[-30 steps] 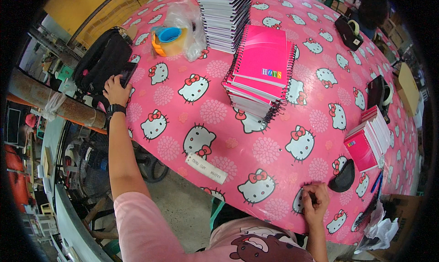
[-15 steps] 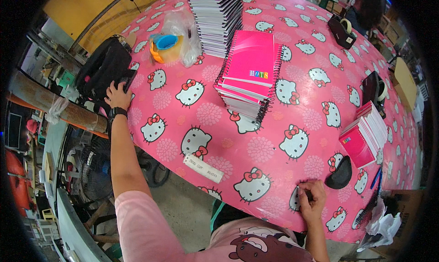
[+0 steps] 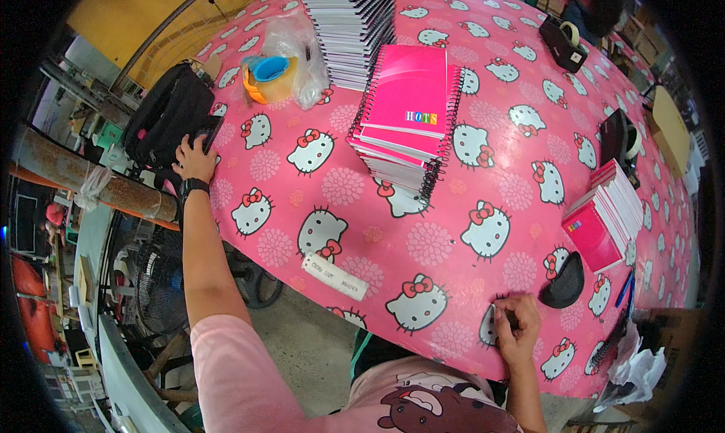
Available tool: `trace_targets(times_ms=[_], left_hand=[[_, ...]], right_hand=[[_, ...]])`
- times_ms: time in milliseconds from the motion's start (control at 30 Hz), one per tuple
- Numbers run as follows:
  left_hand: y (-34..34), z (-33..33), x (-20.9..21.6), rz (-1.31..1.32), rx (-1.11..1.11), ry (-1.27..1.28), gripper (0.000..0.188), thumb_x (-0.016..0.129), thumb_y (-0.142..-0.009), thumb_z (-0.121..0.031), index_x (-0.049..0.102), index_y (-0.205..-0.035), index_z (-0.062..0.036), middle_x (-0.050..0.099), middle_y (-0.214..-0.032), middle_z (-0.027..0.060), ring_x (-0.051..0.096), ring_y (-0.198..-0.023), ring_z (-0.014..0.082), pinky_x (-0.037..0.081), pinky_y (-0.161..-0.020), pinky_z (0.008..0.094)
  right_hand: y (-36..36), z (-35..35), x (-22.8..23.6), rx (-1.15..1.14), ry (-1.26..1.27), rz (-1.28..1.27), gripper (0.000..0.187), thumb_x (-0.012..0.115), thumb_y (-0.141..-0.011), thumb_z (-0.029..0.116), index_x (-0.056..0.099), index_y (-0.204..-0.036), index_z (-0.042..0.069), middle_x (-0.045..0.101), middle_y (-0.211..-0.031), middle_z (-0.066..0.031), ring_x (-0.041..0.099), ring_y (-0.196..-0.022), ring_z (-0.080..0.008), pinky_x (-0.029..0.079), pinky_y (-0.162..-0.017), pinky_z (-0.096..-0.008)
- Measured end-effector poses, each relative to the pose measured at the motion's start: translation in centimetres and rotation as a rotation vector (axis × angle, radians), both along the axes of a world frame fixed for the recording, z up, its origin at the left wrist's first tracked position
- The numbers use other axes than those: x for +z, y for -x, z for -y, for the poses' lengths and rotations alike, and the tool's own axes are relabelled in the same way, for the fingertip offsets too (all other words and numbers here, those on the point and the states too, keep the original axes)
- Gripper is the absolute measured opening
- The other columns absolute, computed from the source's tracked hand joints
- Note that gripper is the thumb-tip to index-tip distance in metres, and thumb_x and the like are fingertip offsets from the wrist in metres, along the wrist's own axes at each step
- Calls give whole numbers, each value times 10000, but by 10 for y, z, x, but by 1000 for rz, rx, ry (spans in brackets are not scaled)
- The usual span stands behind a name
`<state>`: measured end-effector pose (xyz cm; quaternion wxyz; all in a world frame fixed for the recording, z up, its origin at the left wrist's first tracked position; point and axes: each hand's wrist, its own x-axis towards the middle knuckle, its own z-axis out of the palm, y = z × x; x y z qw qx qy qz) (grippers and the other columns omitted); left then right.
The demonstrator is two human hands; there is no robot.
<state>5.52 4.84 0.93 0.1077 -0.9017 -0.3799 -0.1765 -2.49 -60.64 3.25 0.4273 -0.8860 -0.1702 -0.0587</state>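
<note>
At the table's left edge my left hand (image 3: 195, 159) rests against a black bag (image 3: 168, 115), its fingers spread over a dark flat part beside it. What lies under the fingertips is partly hidden. My right hand (image 3: 518, 326) is low over the near right part of the table, thumb and fingers pinched together. Something thin and pale may be at the fingertips, too small to name. Beside that hand lies a black rounded pouch (image 3: 563, 280). A pile of pink spiral notebooks (image 3: 408, 93) stands mid-table, in front of a tall stack of notebooks (image 3: 347, 36).
More pink notebooks (image 3: 596, 225) lean at right, near black tape dispensers (image 3: 563, 46). Tape rolls (image 3: 270, 72) and clear plastic (image 3: 302, 59) sit at the back left. A labelled white strip (image 3: 334, 275) lies near the front edge. Blue pens (image 3: 624, 288) and crumpled paper (image 3: 634, 369) are at right.
The view has shifted very slightly. Both hands keep nearly the same place and pose, and the things on the table stay put.
</note>
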Motion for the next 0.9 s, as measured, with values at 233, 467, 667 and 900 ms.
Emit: trace_targets(times_ms=[233,467,667,900], left_hand=[[23,34,8,389,-178,-171,505,699,-670,-237,530,-1128,-109,452,-1281,117,382,-1221,315,286,-1015,516],[26,201,72,927,-541,-128,312,636,-761,-39,557,-1061,-12,519,-1174,175,482,-1106,308,341,-978,418],[4,409,129,1235,-1303,288,279,629,-760,25,543,-1022,-18,536,-1153,132,503,-1078,252,371,-953,371],[-62,577,82,506,-1495,1057,347,693,-737,-116,553,-1034,-3,573,-1051,141,525,-1003,261,402,-887,349]], right_hand=[[3,2,0,-11,-97,-19,112,611,-701,47,627,-806,10,580,-753,-111,535,-734,-269,415,-656,-341],[6,34,18,-11,-128,105,134,598,-724,14,622,-855,7,602,-816,-114,565,-752,-251,444,-685,-327],[5,95,36,-330,-196,154,105,618,-759,15,629,-863,4,612,-840,-109,568,-769,-231,444,-718,-313],[-30,126,-5,-511,-66,-22,461,696,-755,164,517,-1154,17,593,-991,-142,584,-866,-277,470,-779,-351]])
